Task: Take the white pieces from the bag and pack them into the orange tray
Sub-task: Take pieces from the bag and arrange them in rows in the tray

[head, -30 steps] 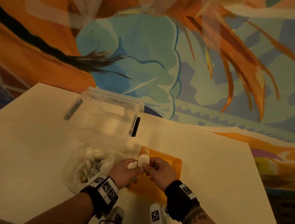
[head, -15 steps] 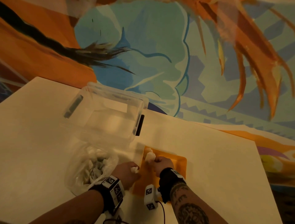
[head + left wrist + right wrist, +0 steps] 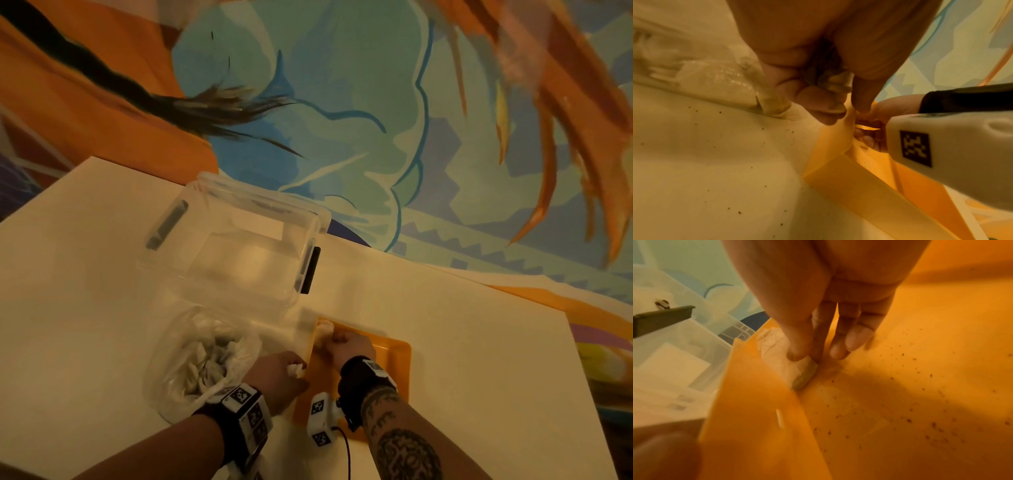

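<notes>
The orange tray (image 3: pixel 394 363) lies on the table in front of me. My right hand (image 3: pixel 334 342) is down in its far left corner. In the right wrist view its thumb and forefinger (image 3: pixel 809 358) pinch a white piece (image 3: pixel 799 371) against the tray's left wall (image 3: pixel 748 386). Another white piece (image 3: pixel 772 339) lies just beyond it in the corner. My left hand (image 3: pixel 291 363) rests beside the tray's left rim (image 3: pixel 828 146), fingers curled round a second white piece (image 3: pixel 836 79). The clear bag (image 3: pixel 202 359) with several white pieces sits left of that hand.
A clear plastic box (image 3: pixel 246 246) with dark latches stands behind the bag and tray, close to the tray's far left corner. The cream table (image 3: pixel 479 342) extends to the right of the tray. A painted wall rises behind the table.
My right hand has carried its white piece from in front of the left hand down into the tray's far left corner. The left hand has stayed by the tray rim, still holding its piece.
</notes>
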### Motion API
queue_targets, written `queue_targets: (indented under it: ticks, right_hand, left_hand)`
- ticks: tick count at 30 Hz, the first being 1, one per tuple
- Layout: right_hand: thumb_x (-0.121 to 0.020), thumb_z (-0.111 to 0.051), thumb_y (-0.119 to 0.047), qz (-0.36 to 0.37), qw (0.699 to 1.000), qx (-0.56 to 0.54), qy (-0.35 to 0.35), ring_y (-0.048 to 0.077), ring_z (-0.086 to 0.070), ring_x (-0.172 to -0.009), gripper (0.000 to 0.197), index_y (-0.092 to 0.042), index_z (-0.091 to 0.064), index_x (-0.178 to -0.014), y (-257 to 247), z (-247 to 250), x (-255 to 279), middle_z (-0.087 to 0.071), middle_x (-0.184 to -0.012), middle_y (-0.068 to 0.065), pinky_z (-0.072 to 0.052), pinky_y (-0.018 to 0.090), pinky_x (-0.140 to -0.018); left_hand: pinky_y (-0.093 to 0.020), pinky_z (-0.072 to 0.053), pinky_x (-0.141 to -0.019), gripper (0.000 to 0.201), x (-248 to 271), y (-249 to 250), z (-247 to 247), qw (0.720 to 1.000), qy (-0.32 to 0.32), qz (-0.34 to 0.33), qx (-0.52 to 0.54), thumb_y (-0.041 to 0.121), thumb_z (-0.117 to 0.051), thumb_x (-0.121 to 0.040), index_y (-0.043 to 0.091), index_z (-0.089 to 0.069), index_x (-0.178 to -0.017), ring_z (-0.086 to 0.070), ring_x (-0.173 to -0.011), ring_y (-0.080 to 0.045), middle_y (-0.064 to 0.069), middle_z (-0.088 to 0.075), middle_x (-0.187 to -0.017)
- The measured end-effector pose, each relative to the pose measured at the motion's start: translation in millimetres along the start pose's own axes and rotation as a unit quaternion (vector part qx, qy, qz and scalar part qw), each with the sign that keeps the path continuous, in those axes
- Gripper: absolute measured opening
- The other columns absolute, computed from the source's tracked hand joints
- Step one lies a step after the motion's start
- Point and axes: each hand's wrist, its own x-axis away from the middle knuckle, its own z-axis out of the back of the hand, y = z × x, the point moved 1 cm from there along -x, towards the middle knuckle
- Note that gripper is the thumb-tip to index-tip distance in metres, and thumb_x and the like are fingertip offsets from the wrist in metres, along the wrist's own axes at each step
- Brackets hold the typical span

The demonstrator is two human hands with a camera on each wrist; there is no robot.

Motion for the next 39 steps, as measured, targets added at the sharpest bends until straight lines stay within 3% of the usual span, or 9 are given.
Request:
queue_targets:
  ticks: [7,12,15,17,22,29,34,36,39]
  right_hand:
    - [-0.090,-0.064,-0.034,0.026,0.999,-0.027,0.002,0.025,-0.063,-0.107,0.034,-0.019,-0.066,-0.120,0,21,23,-0.067,-0.120,0.004,-0.052,0.034,-0.091]
    - [-0.090,-0.064,-0.034,0.165,0.981,-0.095,-0.035,0.013,-0.064,-0.087,0.006,-0.030,-0.067,-0.086,-4,45,69,-0.071,-0.096,-0.005,-0.054,0.028,-0.082]
    - [-0.091,-0.065,-0.036,0.218,0.968,-0.098,-0.077,0.004,-0.063,-0.092,0.016,-0.034,-0.064,-0.106,0,53,90,-0.069,-0.102,-0.010,-0.046,0.010,-0.075]
    - [-0.091,-0.065,-0.037,0.232,0.965,-0.086,-0.091,0.008,-0.065,-0.094,0.025,-0.031,-0.064,-0.115,5,56,95,-0.069,-0.104,-0.008,-0.049,0.013,-0.078]
    - [-0.092,-0.065,-0.028,0.242,0.960,-0.131,-0.058,0.003,-0.061,-0.063,0.011,-0.020,-0.070,-0.086,13,69,106,-0.068,-0.074,-0.006,-0.046,0.018,-0.059]
    - [-0.099,-0.052,-0.029,0.219,0.951,-0.220,-0.008,0.010,-0.062,-0.069,0.021,-0.016,-0.059,-0.084,17,80,114,-0.066,-0.079,0.000,-0.045,0.024,-0.062]
    - [-0.101,-0.048,-0.029,0.219,0.944,-0.246,0.028,0.013,-0.055,-0.071,0.023,-0.013,-0.057,-0.089,17,83,113,-0.063,-0.084,0.003,-0.044,0.025,-0.059]
    - [-0.102,-0.047,-0.027,0.221,0.940,-0.258,0.023,0.013,-0.053,-0.071,0.022,-0.012,-0.056,-0.088,15,83,114,-0.063,-0.084,0.002,-0.043,0.024,-0.058]
    - [-0.102,-0.047,-0.027,0.239,0.939,-0.246,0.026,0.012,-0.057,-0.074,0.022,-0.016,-0.055,-0.085,14,79,115,-0.065,-0.084,-0.001,-0.044,0.021,-0.062]
  left_hand:
    - [-0.031,-0.057,-0.053,0.032,18,15,10,0.993,0.030,-0.002,0.111,0.024,-0.062,-0.085,0.025,-0.048,-0.113,-0.069,-0.074,-0.022,-0.007,-0.068,-0.092]
    - [-0.030,-0.056,-0.058,0.031,33,31,20,0.979,-0.024,-0.052,0.198,0.009,-0.058,-0.090,0.019,-0.049,-0.118,-0.071,-0.082,-0.027,-0.008,-0.073,-0.098]
    - [-0.033,-0.060,-0.060,0.016,39,39,18,0.977,-0.027,-0.105,0.182,0.014,-0.065,-0.091,0.016,-0.057,-0.105,-0.073,-0.077,-0.022,-0.005,-0.074,-0.089]
    - [-0.030,-0.057,-0.056,0.017,44,45,14,0.975,-0.032,-0.131,0.175,0.012,-0.068,-0.090,0.013,-0.056,-0.102,-0.072,-0.069,-0.017,-0.004,-0.071,-0.082]
    - [-0.025,-0.054,-0.053,0.029,61,61,1,0.970,-0.051,-0.170,0.167,0.013,-0.073,-0.086,0.011,-0.056,-0.109,-0.070,-0.066,-0.011,-0.003,-0.073,-0.084]
    - [-0.029,-0.052,-0.056,0.026,62,57,-11,0.969,-0.065,-0.127,0.204,0.015,-0.076,-0.083,0.016,-0.062,-0.106,-0.065,-0.060,-0.014,0.003,-0.071,-0.067]
    - [-0.029,-0.048,-0.053,0.012,61,47,-10,0.937,-0.076,-0.057,0.335,0.007,-0.057,-0.096,0.010,-0.064,-0.106,-0.061,-0.059,-0.021,-0.009,-0.066,-0.072]
    - [-0.028,-0.047,-0.049,0.019,64,48,-6,0.914,-0.063,-0.026,0.400,0.017,-0.052,-0.100,0.008,-0.063,-0.112,-0.062,-0.060,-0.025,-0.011,-0.062,-0.072]
    - [-0.024,-0.039,-0.049,0.029,65,49,0,0.919,-0.040,-0.021,0.391,0.039,-0.060,-0.094,0.013,-0.065,-0.109,-0.059,-0.063,-0.021,-0.005,-0.054,-0.072]
